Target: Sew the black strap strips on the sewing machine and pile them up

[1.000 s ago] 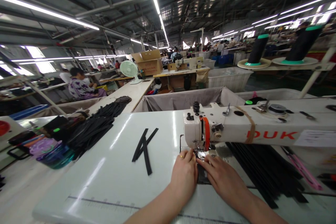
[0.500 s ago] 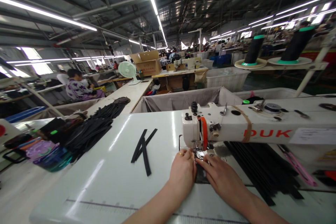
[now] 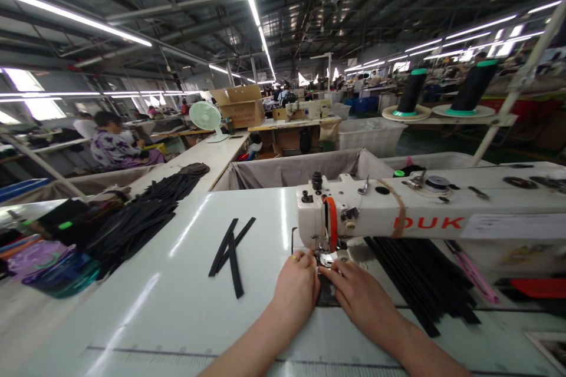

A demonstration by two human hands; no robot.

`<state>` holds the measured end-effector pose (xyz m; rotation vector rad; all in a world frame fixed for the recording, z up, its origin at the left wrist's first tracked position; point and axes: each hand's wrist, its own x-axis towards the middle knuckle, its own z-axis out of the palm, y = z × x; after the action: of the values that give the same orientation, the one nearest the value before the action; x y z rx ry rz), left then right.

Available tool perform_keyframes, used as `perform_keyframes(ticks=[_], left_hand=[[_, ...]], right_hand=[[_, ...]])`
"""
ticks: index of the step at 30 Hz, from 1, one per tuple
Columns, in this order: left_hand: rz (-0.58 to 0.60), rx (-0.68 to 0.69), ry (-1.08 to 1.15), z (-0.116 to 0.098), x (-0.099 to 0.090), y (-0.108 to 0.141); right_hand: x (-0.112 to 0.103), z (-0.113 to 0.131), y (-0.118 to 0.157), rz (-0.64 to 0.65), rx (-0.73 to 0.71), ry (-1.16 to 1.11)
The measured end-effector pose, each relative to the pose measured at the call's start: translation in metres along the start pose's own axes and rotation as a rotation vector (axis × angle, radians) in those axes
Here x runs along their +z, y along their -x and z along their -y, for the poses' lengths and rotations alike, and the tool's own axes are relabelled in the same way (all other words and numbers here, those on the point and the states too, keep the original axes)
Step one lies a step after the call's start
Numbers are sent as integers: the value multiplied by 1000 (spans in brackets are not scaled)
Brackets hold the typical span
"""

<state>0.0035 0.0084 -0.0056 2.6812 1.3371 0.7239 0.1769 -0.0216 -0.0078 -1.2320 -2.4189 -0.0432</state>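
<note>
The left hand (image 3: 296,293) sits curled, fingertips bunched just beside the presser foot (image 3: 326,259), with a gold ring (image 3: 294,257) on one finger. The right hand (image 3: 360,300) lies flatter, its fingers reaching in toward the same foot, so the two hands stand narrowly apart. Both rest on a dark strip (image 3: 328,293) that runs back under the foot of a white sewing machine (image 3: 336,215) marked "DUK". The hands hide most of the strip, and I cannot tell whether either one actually grips it or only presses it down.

On the white surface (image 3: 154,312) to the left, three loose black strips (image 3: 229,253) lie crossed, touching one another. Two larger heaps of black strips lie farther out: one on the left (image 3: 132,228) and one to the right, under the machine arm (image 3: 420,277). Their strips overlap too much to count. A multicoloured container (image 3: 57,268) stands at the left edge, partly cut off by the frame.

Beyond the machine stand two black thread cones (image 3: 411,93), one fan (image 3: 206,116) and one cardboard box (image 3: 239,106). One seated co-worker (image 3: 117,147) works off to the left, too far away for their hands to be made out.
</note>
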Motion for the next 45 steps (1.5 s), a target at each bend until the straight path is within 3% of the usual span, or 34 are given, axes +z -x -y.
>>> perform_keyframes(ticks=[4, 7, 11, 13, 17, 20, 22, 26, 29, 31, 33, 37, 40, 42, 45], left_hand=[[-80, -129, 78, 17, -9, -9], [9, -70, 60, 26, -8, -17], [82, -56, -17, 28, -15, -15], [80, -173, -89, 34, -27, -8], [70, -576, -334, 57, -58, 9], [-40, -551, -347, 57, -67, 11], [-47, -437, -66, 40, -62, 7], [322, -500, 901, -9, -32, 2], [379, -561, 1212, -20, -16, 2], [340, -607, 1240, -12, -14, 3], [261, -643, 1157, 3, -16, 2], [140, -653, 779, 22, -18, 1], [112, -649, 629, 21, -18, 1], [147, -652, 710, 19, -22, 0], [291, -654, 1007, 22, -34, 0]], right_hand=[[-12, -14, 5, -81, 141, 136], [-22, -31, 13, -139, 365, 413], [-23, -43, 19, -127, 408, 469], [-18, -46, 21, -110, 365, 397], [-12, -53, 24, -64, 387, 134], [-20, -53, 22, 45, 546, -73], [-29, -47, 20, 149, 584, -267], [-37, -25, 15, 341, 476, -691], [-33, -9, 12, 436, 445, -838], [-29, -3, 10, 415, 431, -899], [-27, -1, 8, 282, 338, -851], [-28, 2, 6, 71, -174, -416], [-30, 8, 7, 22, -401, -140], [-33, 10, 6, -26, -462, -36], [-39, 11, 5, -94, -500, 21]])
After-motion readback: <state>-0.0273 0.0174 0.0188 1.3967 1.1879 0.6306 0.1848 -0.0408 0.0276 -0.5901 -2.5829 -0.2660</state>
